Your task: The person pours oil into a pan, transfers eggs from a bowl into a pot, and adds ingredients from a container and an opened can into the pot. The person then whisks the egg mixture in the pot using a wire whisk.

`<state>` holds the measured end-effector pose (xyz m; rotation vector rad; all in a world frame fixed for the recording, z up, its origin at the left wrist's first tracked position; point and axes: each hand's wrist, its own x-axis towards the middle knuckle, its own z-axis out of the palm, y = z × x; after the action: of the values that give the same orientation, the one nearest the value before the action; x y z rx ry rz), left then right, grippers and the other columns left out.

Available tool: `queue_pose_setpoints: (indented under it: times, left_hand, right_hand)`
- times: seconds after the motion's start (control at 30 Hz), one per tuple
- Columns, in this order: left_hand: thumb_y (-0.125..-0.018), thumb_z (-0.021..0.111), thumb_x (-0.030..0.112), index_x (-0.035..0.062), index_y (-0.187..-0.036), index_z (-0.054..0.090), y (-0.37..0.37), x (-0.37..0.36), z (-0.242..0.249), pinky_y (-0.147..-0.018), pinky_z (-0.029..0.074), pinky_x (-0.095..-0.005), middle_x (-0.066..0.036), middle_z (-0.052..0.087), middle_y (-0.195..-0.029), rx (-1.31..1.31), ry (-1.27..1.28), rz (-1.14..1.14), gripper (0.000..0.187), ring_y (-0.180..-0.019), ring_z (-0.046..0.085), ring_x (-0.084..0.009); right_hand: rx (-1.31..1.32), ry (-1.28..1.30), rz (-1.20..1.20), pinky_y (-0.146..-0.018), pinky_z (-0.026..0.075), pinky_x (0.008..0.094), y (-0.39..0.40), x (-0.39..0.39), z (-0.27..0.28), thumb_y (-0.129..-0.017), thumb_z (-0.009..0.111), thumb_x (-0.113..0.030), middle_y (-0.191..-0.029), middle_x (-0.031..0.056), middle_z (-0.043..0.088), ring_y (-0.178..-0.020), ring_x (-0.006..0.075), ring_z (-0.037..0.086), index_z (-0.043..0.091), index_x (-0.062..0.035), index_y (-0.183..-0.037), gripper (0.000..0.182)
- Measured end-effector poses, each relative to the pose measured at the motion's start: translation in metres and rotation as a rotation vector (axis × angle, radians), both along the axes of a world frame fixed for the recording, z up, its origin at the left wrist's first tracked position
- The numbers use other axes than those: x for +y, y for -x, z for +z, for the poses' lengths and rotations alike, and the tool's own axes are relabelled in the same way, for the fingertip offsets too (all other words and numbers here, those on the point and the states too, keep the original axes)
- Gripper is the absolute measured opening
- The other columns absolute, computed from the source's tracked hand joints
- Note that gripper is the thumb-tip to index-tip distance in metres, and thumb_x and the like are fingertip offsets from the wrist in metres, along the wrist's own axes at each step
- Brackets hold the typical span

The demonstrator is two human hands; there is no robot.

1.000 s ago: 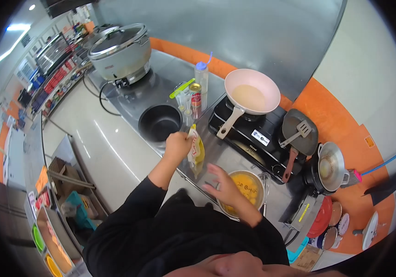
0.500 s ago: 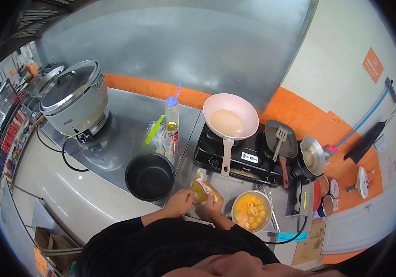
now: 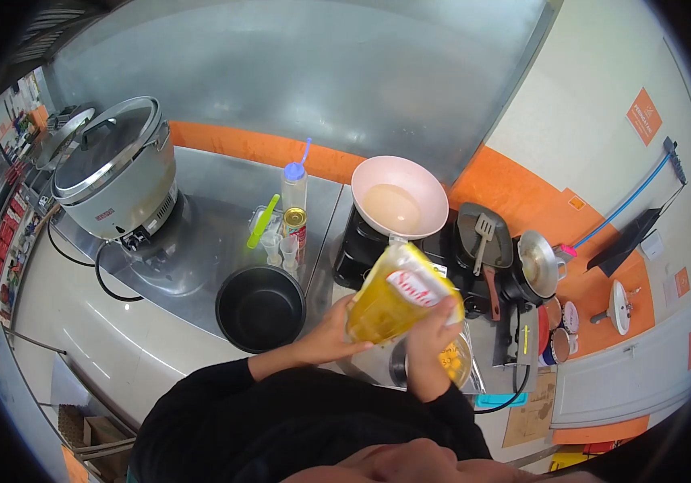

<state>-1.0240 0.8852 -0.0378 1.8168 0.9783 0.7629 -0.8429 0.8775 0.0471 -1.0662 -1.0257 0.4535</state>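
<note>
A yellow oil pouch (image 3: 386,310) with a red and white label is held up in front of the stove, tilted. My left hand (image 3: 333,334) supports its lower left end, fingers against the pouch. Around its right side my right hand (image 3: 432,338) is closed. Behind the pouch, the pink pan (image 3: 434,193) rests on the black stove (image 3: 349,253). The bowl of egg yolks (image 3: 457,362) is partly hidden by my right hand. An empty-looking black pot (image 3: 260,309) stands to the left of my left hand.
At the left stands a large rice cooker (image 3: 120,181). A squeeze bottle (image 3: 295,189), a can (image 3: 294,225), small cups (image 3: 289,251) and a green-handled tool (image 3: 263,221) stand behind the pot. Right of the pink pan are a grill pan (image 3: 494,241) and a metal pan (image 3: 535,262).
Both hands have lifted the pouch from low by the counter up toward the stove, and it now covers the pink pan's handle. The view has shifted slightly.
</note>
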Motion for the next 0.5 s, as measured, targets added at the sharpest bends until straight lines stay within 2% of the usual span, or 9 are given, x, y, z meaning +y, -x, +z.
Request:
queue_pose_setpoints:
  times: [0.07,0.13,0.27,0.33,0.37,0.47,0.5]
  left_hand:
    - [-0.081,0.079,0.04,-0.0067,-0.149,0.011,-0.016,0.008,0.028,-0.115,0.029,-0.0449,-0.028,0.031,-0.146,-0.061,-0.022,-0.056,0.107,-0.14,0.032,-0.0386]
    - [-0.081,0.08,0.037,-0.0061,-0.149,0.009,-0.042,0.018,0.045,-0.116,0.029,-0.0442,-0.026,0.033,-0.144,-0.38,0.114,-0.174,0.107,-0.14,0.033,-0.0355]
    - [-0.08,0.081,0.033,-0.0065,-0.148,0.005,-0.098,0.038,0.061,-0.115,0.03,-0.0424,-0.024,0.033,-0.143,-0.478,0.044,-0.225,0.11,-0.14,0.033,-0.0324]
    - [-0.083,0.079,0.026,-0.0048,-0.148,0.0,-0.129,0.055,0.059,-0.114,0.034,-0.0432,-0.022,0.03,-0.146,-0.515,-0.054,-0.28,0.107,-0.14,0.033,-0.0296]
    - [-0.084,0.078,0.027,-0.0056,-0.147,0.0,-0.14,0.061,0.061,-0.114,0.033,-0.0411,-0.021,0.03,-0.146,-0.543,0.048,-0.319,0.106,-0.14,0.032,-0.0286]
    - [-0.085,0.078,0.027,-0.0066,-0.146,-0.001,-0.178,0.082,0.049,-0.113,0.033,-0.0392,-0.022,0.031,-0.145,-0.546,0.163,-0.269,0.105,-0.139,0.034,-0.0277]
    - [-0.084,0.079,0.028,-0.0043,-0.146,0.011,-0.189,0.088,0.041,-0.113,0.034,-0.037,-0.021,0.029,-0.147,-0.536,0.173,-0.199,0.097,-0.138,0.035,-0.0277]
  right_hand:
    - [-0.003,0.016,-0.101,-0.067,0.047,0.0262,-0.008,0.01,0.048,-0.106,0.043,-0.031,-0.088,0.0087,0.068,-0.078,0.0105,0.062,0.064,0.0058,-0.099,0.044]
    - [0.047,-0.103,-0.041,-0.069,0.047,0.0251,-0.025,0.032,0.08,-0.107,0.042,-0.028,-0.087,0.006,0.069,-0.077,0.0091,0.061,0.066,0.0047,-0.096,0.042]
    - [-0.109,-0.024,-0.061,-0.07,0.045,0.0246,-0.062,0.067,0.125,-0.107,0.042,-0.031,-0.084,0.0045,0.067,-0.077,0.008,0.058,0.066,0.0038,-0.095,0.044]
    - [-0.187,0.059,-0.069,-0.069,0.045,0.0258,-0.084,0.087,0.134,-0.107,0.042,-0.032,-0.081,0.0041,0.065,-0.076,0.0082,0.056,0.066,0.0036,-0.094,0.044]
    - [-0.251,0.141,-0.074,-0.068,0.044,0.0271,-0.092,0.097,0.136,-0.106,0.043,-0.033,-0.079,0.0038,0.064,-0.074,0.0085,0.054,0.066,0.0035,-0.093,0.045]
    - [-0.382,0.175,-0.103,-0.065,0.043,0.0302,-0.106,0.129,0.131,-0.106,0.043,-0.034,-0.074,0.0037,0.061,-0.071,0.01,0.052,0.064,0.0042,-0.09,0.047]
    - [-0.41,0.191,-0.121,-0.064,0.043,0.0318,-0.107,0.138,0.126,-0.106,0.043,-0.033,-0.071,0.0048,0.059,-0.068,0.0112,0.052,0.062,0.0057,-0.087,0.047]
